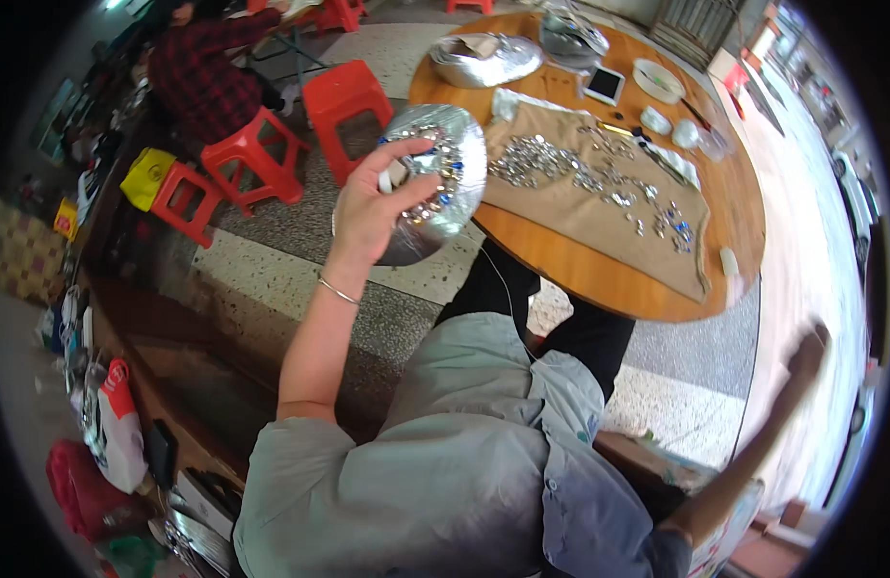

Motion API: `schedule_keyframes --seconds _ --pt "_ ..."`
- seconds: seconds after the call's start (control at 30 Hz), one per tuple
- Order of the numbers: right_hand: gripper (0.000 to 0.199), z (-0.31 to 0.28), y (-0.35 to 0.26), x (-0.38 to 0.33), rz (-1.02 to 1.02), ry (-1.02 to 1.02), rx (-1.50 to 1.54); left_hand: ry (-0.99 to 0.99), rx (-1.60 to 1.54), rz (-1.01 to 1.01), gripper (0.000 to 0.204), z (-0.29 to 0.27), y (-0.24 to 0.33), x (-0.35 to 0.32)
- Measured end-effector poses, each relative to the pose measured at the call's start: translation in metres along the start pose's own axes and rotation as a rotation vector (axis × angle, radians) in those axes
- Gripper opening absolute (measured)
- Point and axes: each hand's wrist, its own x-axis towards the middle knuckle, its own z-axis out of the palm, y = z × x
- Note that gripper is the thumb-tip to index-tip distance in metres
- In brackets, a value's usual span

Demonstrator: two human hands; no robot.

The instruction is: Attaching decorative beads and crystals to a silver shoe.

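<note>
My left hand (373, 197) grips a round, shiny silver piece (464, 140) that has clear, gold and blue gems clustered on its face. My thumb and fingers press over the gems, and a small white bit shows between them. A thin pale thread (510, 299) hangs below the silver piece and runs down to my lap. Far out to the right, my right hand (809, 349) is raised away from the table; motion blurs its fingers, so whatever it may hold is not visible. Loose gems (536, 159) lie spread over a brown cloth (609, 246) on the round wooden table.
On the wooden table (724, 207) stand more silver pieces (484, 60), a white-framed device (604, 85), a clear bowl (659, 80) and a dark-handled tool (665, 164). Red stools (347, 96) are at the left, one with a seated person (204, 72). Bags (117, 424) lie lower left.
</note>
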Motion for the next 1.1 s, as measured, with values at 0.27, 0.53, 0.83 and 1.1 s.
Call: schedule_keyframes --seconds 0.27,0.53,0.83,1.1 --pt "0.012 0.226 -0.099 -0.134 0.201 -0.827 0.628 -0.205 -0.035 0.030 0.034 0.085 -0.025 -0.026" --pt "0.016 0.238 -0.089 -0.157 0.065 -0.913 0.729 -0.279 -0.137 -0.019 0.034 0.099 -0.031 -0.036" --pt "0.016 0.237 -0.083 -0.164 0.057 -0.914 0.817 -0.325 -0.228 -0.071 0.035 0.100 -0.030 -0.040" --pt "0.022 0.238 -0.084 -0.179 0.062 -0.822 0.876 -0.375 -0.417 -0.194 0.034 0.107 -0.029 -0.043"
